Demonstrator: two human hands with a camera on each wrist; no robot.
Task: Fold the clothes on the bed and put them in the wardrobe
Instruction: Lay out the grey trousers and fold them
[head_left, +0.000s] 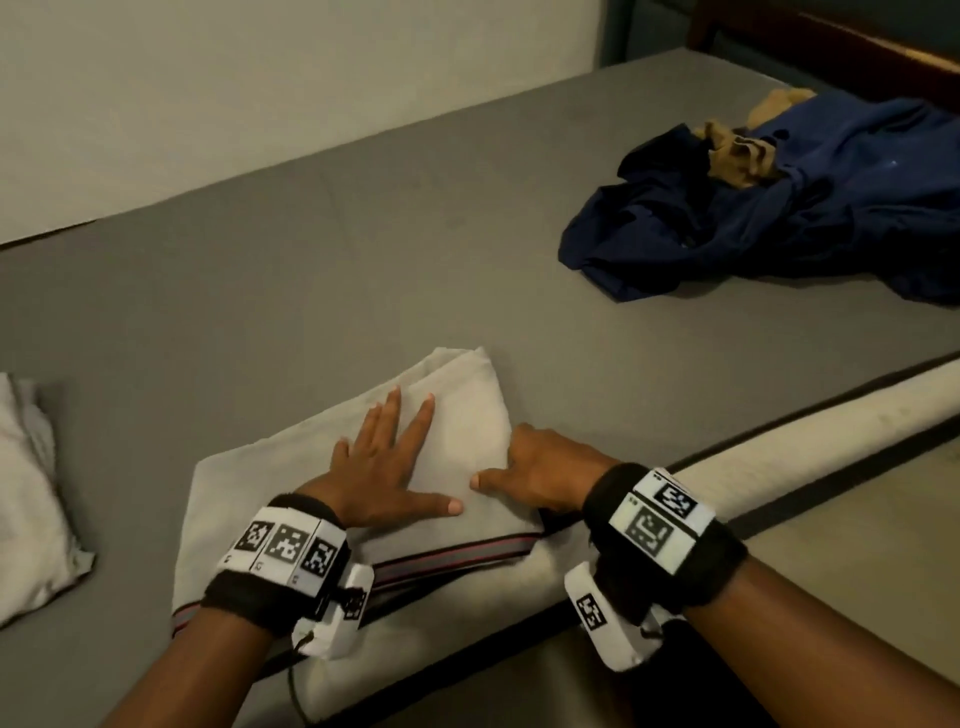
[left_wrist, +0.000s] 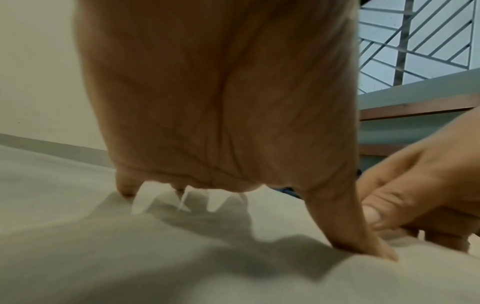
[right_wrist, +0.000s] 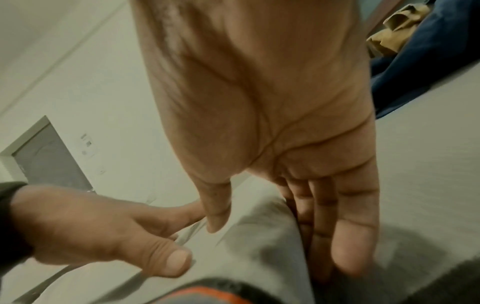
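A folded beige garment (head_left: 467, 415) with a striped waistband (head_left: 457, 556) lies on the grey bed (head_left: 311, 260) at its near edge. My left hand (head_left: 384, 467) presses flat on it, fingers spread; the left wrist view shows the palm (left_wrist: 221, 102) over the cloth (left_wrist: 130, 257). My right hand (head_left: 540, 462) holds the garment's right edge, thumb on top and fingers slid underneath. In the right wrist view the right hand (right_wrist: 259, 102) has the cloth (right_wrist: 259, 257) between its thumb and straight fingers. An unfolded navy pile (head_left: 805, 208) with a tan garment (head_left: 743, 150) lies far right.
A white pillow (head_left: 31, 493) sits at the left edge of the bed. The mattress border (head_left: 779, 457) runs along the near right side. A pale wall (head_left: 208, 78) backs the bed. No wardrobe is in view.
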